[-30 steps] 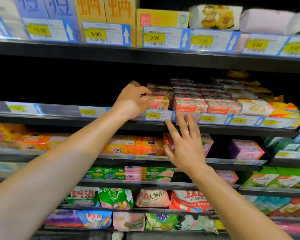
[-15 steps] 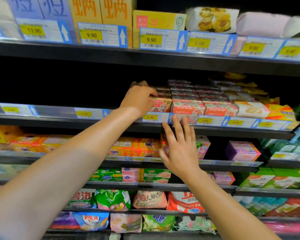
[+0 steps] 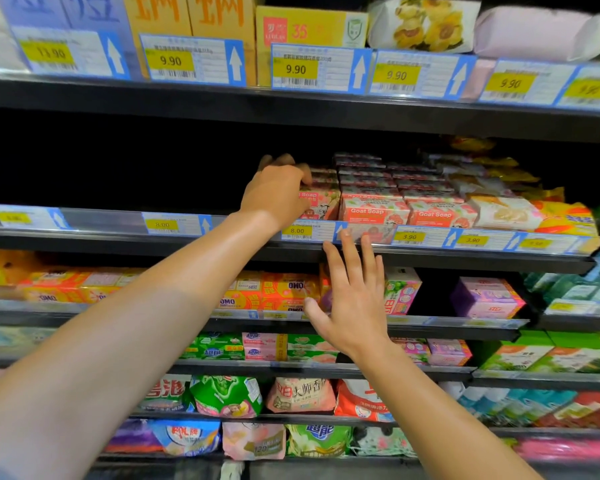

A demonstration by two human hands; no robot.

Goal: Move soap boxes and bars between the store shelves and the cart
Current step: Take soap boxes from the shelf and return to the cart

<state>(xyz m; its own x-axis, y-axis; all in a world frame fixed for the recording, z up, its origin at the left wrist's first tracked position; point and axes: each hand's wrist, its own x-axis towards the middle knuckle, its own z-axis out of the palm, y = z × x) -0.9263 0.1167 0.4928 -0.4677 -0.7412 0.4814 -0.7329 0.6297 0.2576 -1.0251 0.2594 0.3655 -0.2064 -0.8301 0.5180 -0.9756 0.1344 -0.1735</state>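
Goat Soap box (image 3: 321,202), pink printed cardboard at the frame's centre on the dark metal shelf (image 3: 430,259), sits clamped under the left hand (image 3: 274,195), best drawn straight out level, while the right hand (image 3: 355,303) hovers spread, empty, below.

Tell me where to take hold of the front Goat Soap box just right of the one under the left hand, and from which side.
Grip that Goat Soap box by its top edge and front face, coming from the open aisle side. Neighbouring boxes press against both sides, and the price rail covers its lower edge.
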